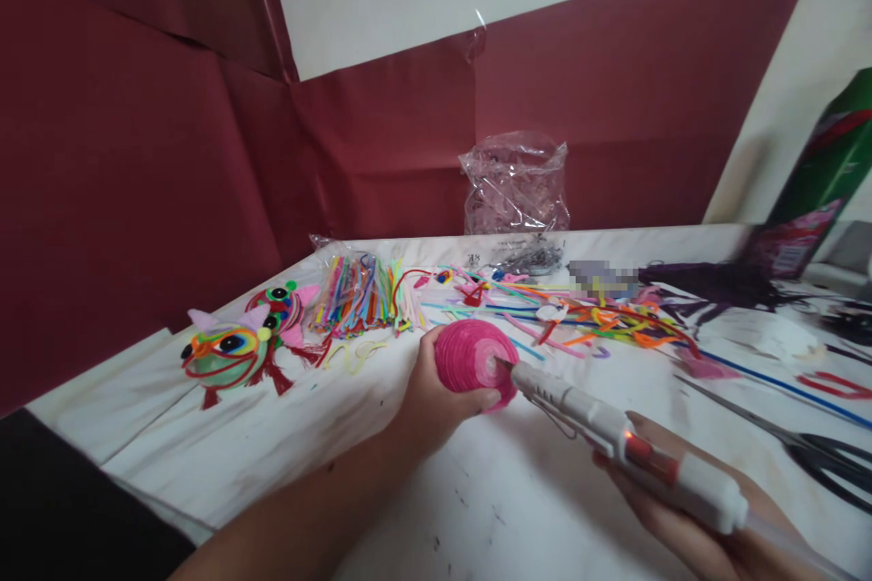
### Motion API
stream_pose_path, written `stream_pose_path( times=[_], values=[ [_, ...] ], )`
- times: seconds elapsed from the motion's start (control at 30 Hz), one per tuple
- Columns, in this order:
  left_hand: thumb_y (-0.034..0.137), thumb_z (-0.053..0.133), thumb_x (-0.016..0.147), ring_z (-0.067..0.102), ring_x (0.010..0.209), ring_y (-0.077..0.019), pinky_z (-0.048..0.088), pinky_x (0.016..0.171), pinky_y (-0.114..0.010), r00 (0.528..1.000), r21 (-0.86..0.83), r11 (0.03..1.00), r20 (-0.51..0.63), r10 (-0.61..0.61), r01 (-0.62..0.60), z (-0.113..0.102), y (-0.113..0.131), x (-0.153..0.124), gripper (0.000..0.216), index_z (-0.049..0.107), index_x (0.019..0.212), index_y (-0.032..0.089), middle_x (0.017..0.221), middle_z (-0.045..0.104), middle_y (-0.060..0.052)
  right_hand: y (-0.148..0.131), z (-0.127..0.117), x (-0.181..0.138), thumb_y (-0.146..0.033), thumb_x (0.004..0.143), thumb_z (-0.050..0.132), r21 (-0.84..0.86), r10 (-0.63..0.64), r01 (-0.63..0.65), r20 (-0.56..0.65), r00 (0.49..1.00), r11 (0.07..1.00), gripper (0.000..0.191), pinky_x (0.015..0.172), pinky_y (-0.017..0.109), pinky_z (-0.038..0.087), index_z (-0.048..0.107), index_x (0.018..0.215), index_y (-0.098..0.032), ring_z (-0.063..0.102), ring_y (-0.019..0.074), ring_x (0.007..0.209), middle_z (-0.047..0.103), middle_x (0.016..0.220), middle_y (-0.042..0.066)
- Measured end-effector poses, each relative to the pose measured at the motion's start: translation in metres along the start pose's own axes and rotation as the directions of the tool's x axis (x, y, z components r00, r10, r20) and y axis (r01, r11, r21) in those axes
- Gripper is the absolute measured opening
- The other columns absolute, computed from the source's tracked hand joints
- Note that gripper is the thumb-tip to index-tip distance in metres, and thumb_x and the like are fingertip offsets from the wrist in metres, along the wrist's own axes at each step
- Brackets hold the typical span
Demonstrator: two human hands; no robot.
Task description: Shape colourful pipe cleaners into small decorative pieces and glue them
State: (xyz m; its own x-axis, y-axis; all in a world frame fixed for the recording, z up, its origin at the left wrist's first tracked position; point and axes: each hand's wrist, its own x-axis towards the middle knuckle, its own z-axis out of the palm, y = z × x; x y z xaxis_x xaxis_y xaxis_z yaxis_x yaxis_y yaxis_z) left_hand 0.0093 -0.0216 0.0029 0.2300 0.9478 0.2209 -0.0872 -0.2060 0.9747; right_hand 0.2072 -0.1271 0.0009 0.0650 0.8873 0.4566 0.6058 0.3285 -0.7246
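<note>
On our worktop (422,513) sit, at left, two big-eyed craft figures (232,363), then a bundle of coloured pipe cleaners (354,295). Nearer us, our left hand (436,392) has its grip closed round a pink ball (463,363). The glue gun (579,408) points at its pale centre, our right hand's (671,534) grip wrapped about it; scissors (800,445) lie rightmost.

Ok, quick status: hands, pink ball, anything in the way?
Left hand gripping the pink ball. Right hand holding the glue gun, tip at the ball's pale centre. Possible snag: black-handled scissors lying near the right hand.
</note>
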Motion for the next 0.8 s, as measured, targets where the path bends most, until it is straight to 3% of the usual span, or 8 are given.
stream_pose_path(
  times=[0.27, 0.47, 0.6, 0.7, 0.8],
  values=[
    [0.017, 0.080, 0.045, 0.054, 0.102, -0.0282, 0.045, 0.084, -0.038, 1.000, -0.019, 1.000, 0.000, 0.016, -0.016, -0.001, -0.002, 0.001, 0.080, 0.040, 0.114, 0.019, 0.112, 0.056, -0.010, 0.007, 0.002, -0.001, -0.046, 0.076, 0.047, -0.019, 0.008, -0.008, 0.002, 1.000, 1.000, 0.026, 0.042, 0.025, 0.045, 0.051, 0.063, -0.024, 0.049, 0.0154, 0.046, 0.053, 0.051, 0.000],
    [0.015, 0.078, 0.045, 0.057, 0.092, -0.0251, 0.048, 0.075, -0.033, 0.990, -0.073, 0.990, -0.071, -0.122, 0.117, -0.003, -0.002, 0.007, 0.073, 0.044, 0.110, 0.018, 0.101, 0.060, -0.007, 0.015, -0.005, 0.005, -0.041, 0.076, 0.047, -0.089, 0.044, -0.042, 0.020, 0.999, 0.995, 0.018, 0.046, 0.025, 0.046, 0.053, 0.070, -0.024, 0.054, 0.0177, 0.050, 0.059, 0.057, 0.001],
    [0.015, 0.077, 0.047, 0.058, 0.092, -0.0241, 0.048, 0.074, -0.032, 0.984, -0.101, 0.985, -0.101, -0.149, 0.139, -0.004, -0.002, 0.009, 0.070, 0.045, 0.110, 0.018, 0.101, 0.061, -0.007, 0.029, -0.014, 0.018, -0.034, 0.072, 0.049, -0.327, 0.091, -0.063, 0.069, 0.993, 0.943, 0.011, 0.049, 0.026, 0.045, 0.054, 0.073, -0.024, 0.056, 0.0188, 0.056, 0.060, 0.065, 0.003],
    [0.016, 0.077, 0.048, 0.059, 0.091, -0.0237, 0.048, 0.075, -0.032, 0.983, -0.085, 0.989, -0.131, -0.130, 0.119, -0.006, -0.003, 0.010, 0.070, 0.046, 0.110, 0.018, 0.102, 0.061, -0.008, 0.043, -0.013, 0.026, -0.018, 0.064, 0.048, -0.556, 0.103, -0.009, 0.138, 0.985, 0.831, 0.013, 0.053, 0.027, 0.042, 0.056, 0.074, -0.021, 0.057, 0.0225, 0.070, 0.061, 0.076, 0.007],
    [0.017, 0.077, 0.048, 0.059, 0.090, -0.0233, 0.048, 0.076, -0.033, 0.983, -0.080, 0.989, -0.125, -0.134, 0.124, -0.009, -0.005, 0.013, 0.072, 0.045, 0.112, 0.018, 0.103, 0.061, -0.009, 0.051, -0.006, 0.028, -0.010, 0.058, 0.047, -0.682, 0.092, 0.071, 0.200, 0.975, 0.727, 0.020, 0.057, 0.028, 0.039, 0.056, 0.075, -0.018, 0.053, 0.0253, 0.079, 0.059, 0.078, 0.009]
  ],
)
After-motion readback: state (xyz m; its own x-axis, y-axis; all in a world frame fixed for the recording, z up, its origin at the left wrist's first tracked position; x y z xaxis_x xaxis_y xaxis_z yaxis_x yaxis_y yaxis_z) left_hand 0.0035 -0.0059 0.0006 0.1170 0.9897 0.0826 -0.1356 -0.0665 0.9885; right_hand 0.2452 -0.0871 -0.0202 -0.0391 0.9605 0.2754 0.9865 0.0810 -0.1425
